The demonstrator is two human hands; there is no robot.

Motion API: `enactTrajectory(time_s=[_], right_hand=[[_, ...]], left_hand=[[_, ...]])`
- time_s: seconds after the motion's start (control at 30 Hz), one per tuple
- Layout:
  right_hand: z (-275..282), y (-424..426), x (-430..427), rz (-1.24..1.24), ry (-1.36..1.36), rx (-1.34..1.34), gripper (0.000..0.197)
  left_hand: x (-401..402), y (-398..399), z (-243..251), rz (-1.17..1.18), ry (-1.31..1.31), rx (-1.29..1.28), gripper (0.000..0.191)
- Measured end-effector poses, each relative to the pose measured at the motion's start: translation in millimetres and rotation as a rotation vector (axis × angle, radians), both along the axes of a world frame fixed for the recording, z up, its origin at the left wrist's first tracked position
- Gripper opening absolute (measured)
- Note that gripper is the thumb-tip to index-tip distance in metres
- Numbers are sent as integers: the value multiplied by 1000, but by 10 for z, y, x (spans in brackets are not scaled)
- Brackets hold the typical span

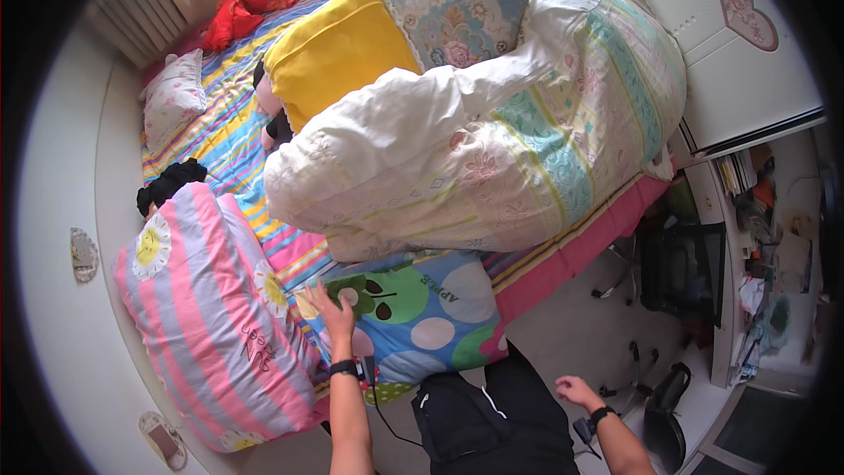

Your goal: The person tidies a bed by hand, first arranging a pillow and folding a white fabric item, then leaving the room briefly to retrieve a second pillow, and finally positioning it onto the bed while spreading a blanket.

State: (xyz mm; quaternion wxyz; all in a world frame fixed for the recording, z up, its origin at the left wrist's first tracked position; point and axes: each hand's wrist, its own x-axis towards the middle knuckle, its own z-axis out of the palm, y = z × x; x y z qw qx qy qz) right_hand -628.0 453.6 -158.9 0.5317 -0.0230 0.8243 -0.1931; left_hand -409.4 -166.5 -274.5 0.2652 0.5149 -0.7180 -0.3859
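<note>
My left hand [335, 311], fingers spread, rests palm down on the left part of a folded blue quilt [432, 333] printed with a green apple and pale dots. This folded quilt lies at the near edge of the bed, right in front of my legs. Left of it, close to my left hand, lies a folded pink-and-grey striped quilt [204, 316] with daisy prints. My right hand [576, 390] hangs in the air over the floor beside my thigh. Its fingers are loosely curled, and I see nothing in them.
A rumpled pale floral quilt [422, 165] covers much of the striped bedsheet [227, 105]. Beyond are a yellow folded cloth [339, 46], a blue floral pillow [455, 10], a small white pillow [175, 99] and red cloth [257, 0]. A black chair [682, 270] stands right.
</note>
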Motion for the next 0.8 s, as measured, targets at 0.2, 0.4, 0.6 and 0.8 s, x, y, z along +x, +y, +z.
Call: enactTrajectory(time_s=[0.2, 0.4, 0.6, 0.8], right_hand=[[-827, -1531, -595, 188, 117, -268, 30], [-1472, -2845, -662, -34, 150, -550, 81], [-1599, -2245, -317, 71, -4, -614, 109], [-1496, -1902, -210, 168, -92, -229, 55]], left_hand=[[1144, 1017, -88, 167, -320, 5, 78], [2089, 2296, -312, -8, -458, 581, 128], [2147, 2209, -634, 285, -558, 668, 114], [2076, 2076, -504, 335, -370, 641, 42]])
